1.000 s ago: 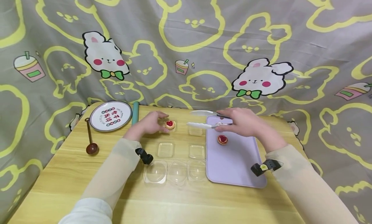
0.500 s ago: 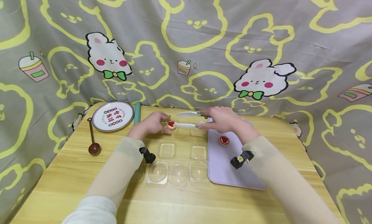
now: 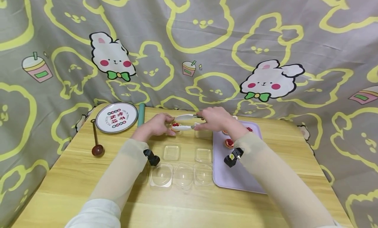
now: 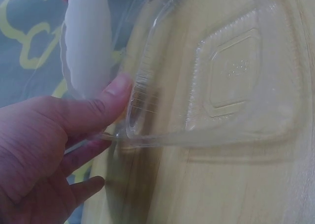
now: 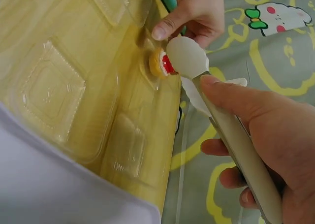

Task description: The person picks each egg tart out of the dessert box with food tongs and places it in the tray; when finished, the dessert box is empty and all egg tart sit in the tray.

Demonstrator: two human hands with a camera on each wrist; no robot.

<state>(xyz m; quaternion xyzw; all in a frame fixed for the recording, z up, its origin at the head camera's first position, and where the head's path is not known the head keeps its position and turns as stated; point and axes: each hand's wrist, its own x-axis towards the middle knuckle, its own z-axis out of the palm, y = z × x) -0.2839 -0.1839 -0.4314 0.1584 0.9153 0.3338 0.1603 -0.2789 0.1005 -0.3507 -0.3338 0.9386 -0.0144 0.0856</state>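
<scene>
My left hand (image 3: pixel 158 124) pinches the edge of a clear plastic box (image 5: pixel 149 75) between thumb and fingers at the back of the table. A small fruit tart (image 5: pixel 165 62) with red topping and a golden crust sits at that box. From the right, my right hand (image 3: pixel 216 119) grips tongs (image 5: pixel 236 143) with white scalloped tips. Those tips (image 5: pixel 187 56) lie on either side of the tart and partly cover it in the head view. Several more red-topped tarts (image 3: pixel 229 143) rest on the lilac tray (image 3: pixel 221 177), beneath my right forearm.
Clear box bases (image 3: pixel 171 153) stand mid-table, with a row of domed clear lids (image 3: pixel 161 175) nearer the front. At left are a white plate (image 3: pixel 101 119) with red lettering, a dark brown ladle (image 3: pixel 97 150) and a green cylinder (image 3: pixel 141 114). A patterned curtain (image 3: pixel 159 70) hangs behind.
My right hand has carried the tongs left from over the tray to the tart beside my left hand. The left hand has stayed in place. More tarts on the tray have come into sight.
</scene>
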